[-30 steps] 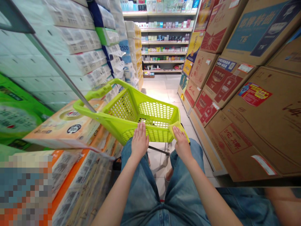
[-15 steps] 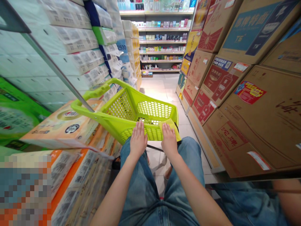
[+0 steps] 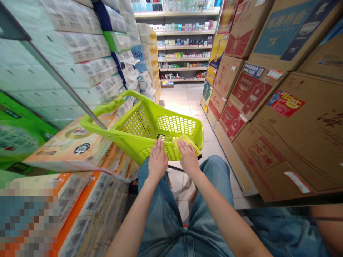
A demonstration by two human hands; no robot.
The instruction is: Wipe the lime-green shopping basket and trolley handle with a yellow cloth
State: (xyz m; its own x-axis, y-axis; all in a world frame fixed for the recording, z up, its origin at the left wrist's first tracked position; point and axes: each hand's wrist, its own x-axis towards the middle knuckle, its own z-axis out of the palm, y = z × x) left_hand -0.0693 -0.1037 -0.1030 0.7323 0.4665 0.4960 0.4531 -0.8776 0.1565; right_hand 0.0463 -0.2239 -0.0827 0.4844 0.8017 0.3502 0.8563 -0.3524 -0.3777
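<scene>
A lime-green plastic shopping basket [image 3: 150, 123] on wheels stands in the aisle in front of my knees, with its handle [image 3: 107, 107] up at the left. My left hand [image 3: 157, 160] lies flat on the basket's near wall with the fingers stretched out. My right hand [image 3: 188, 157] presses a yellow-green cloth [image 3: 187, 142] against the same wall near the rim, fingers laid flat over it. The two hands are close together. I wear blue denim.
Stacked packs of tissue and paper rolls [image 3: 80, 67] wall the left side. Brown cartons [image 3: 281, 107] are piled on the right. The tiled aisle floor [image 3: 184, 103] runs ahead to shelves of small goods [image 3: 184, 46]. Another denim-clad person's limb [image 3: 308, 228] shows at the lower right.
My right hand has slid the cloth leftward along the basket's near wall, from the right corner towards my left hand. My left hand has stayed in place.
</scene>
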